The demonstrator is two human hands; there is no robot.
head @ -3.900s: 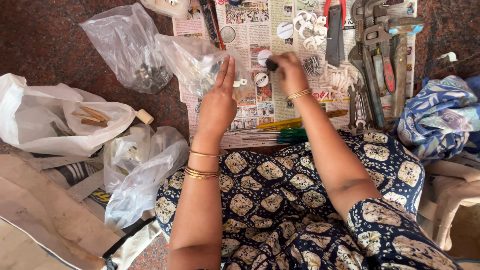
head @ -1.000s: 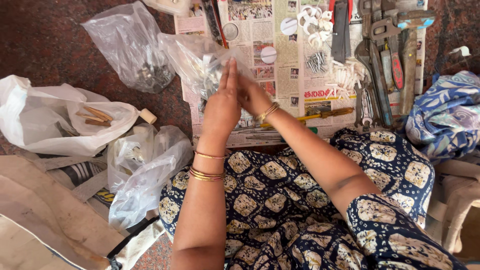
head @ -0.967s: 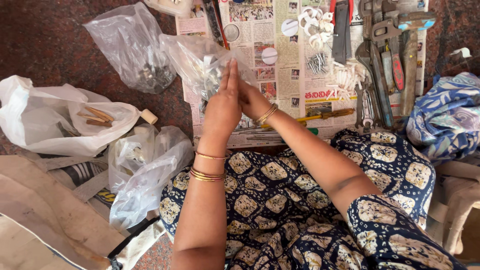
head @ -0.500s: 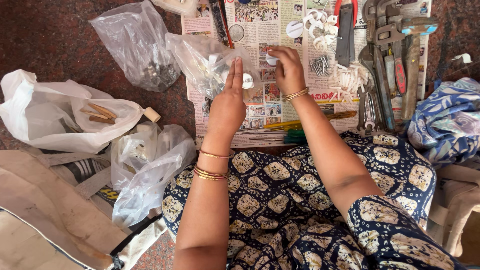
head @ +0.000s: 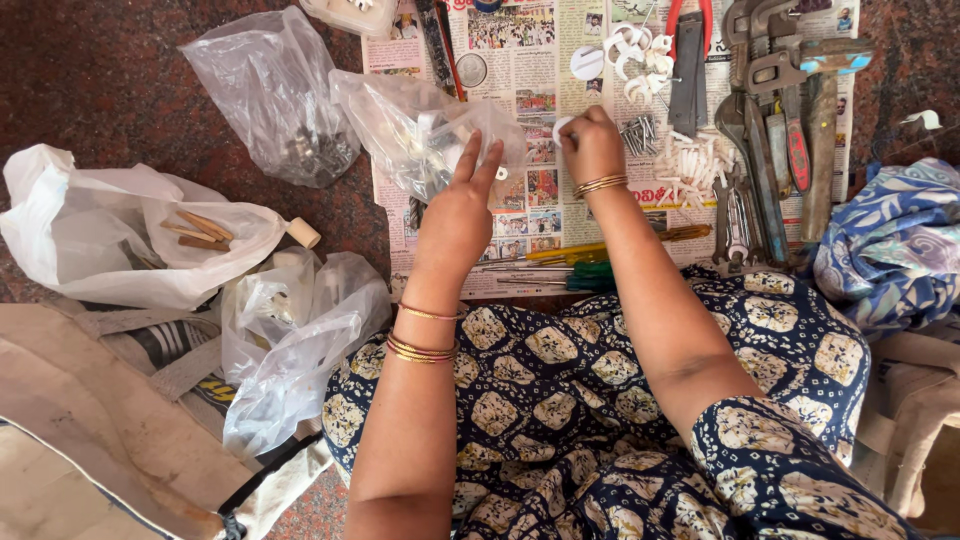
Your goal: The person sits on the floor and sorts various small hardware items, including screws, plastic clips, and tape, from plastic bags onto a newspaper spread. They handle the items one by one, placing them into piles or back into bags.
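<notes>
My right hand [head: 593,148] is over the newspaper [head: 540,200], its fingertips pinched on a small white round disc [head: 562,127]. My left hand [head: 458,215] stands on edge beside it, back to the camera and fingers stretched apart. It rests against a clear plastic bag [head: 420,130] of small white and metal parts. A tiny white piece [head: 497,172] shows just past its fingertips; the palm is hidden. A little pile of nails [head: 632,132] lies right of my right hand.
White wall plugs [head: 690,155], white clips [head: 630,55], wrenches [head: 745,150], a hammer [head: 820,120] and red-handled pliers [head: 685,50] lie at the right. Screwdrivers [head: 590,255] lie near my lap. Plastic bags [head: 265,90], one holding wooden pegs [head: 195,228], sit left. Blue cloth [head: 885,240] lies right.
My right hand left my left palm, reached out over the newspaper and closed its fingertips on the white disc. My left hand's fingers spread slightly.
</notes>
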